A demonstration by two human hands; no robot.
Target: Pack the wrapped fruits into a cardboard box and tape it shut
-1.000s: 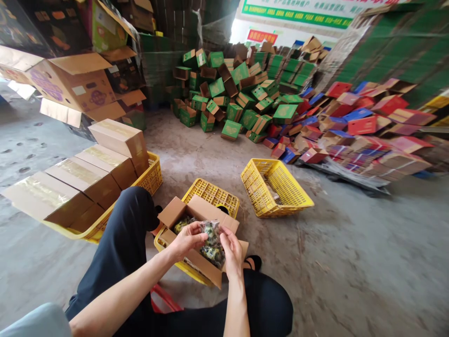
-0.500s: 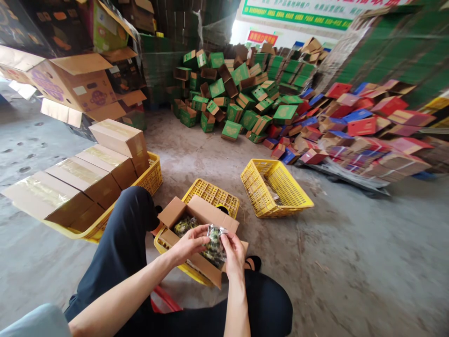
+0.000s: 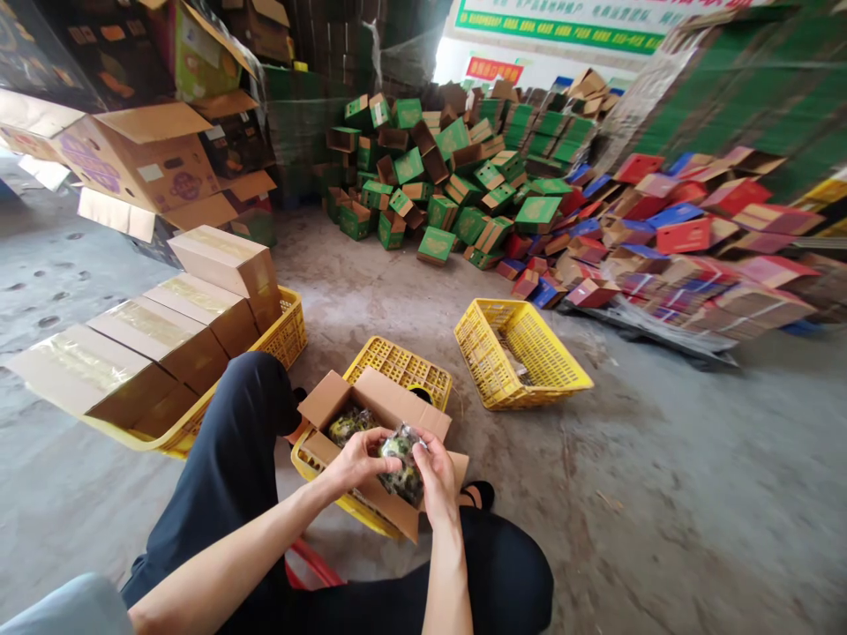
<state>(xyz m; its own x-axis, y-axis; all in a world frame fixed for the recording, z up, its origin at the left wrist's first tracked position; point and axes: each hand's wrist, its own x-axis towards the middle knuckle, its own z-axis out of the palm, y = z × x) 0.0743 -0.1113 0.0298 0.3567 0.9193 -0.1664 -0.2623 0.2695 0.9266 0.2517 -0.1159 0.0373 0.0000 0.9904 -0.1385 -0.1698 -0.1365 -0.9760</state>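
My left hand [image 3: 361, 460] and my right hand [image 3: 437, 474] pinch a clear plastic bag [image 3: 401, 451] from both sides. Green and dark mottled pieces show through its film; their exact kind cannot be made out. The bag is held over the right part of an open cardboard box [image 3: 403, 406], whose flaps stand outward. Inside the box, on the left, lies a similar bag [image 3: 350, 426] of green and dark pieces. Beneath the box is a yellow plastic crate [image 3: 397, 363], apparently turned upside down, between my legs.
On the left, a long yellow crate [image 3: 291, 326] carries several taped cardboard boxes [image 3: 165, 331]. Another yellow crate [image 3: 522, 353] on the right has some items at its bottom. Farther back are heaps of green boxes [image 3: 437, 245] and red and blue boxes [image 3: 685, 236]. Large cartons [image 3: 142, 163] are stacked left.
The bag has shifted slightly left and turned, showing more of a green piece at its top. Both hands stay on it, with my left thumb moved over its front.
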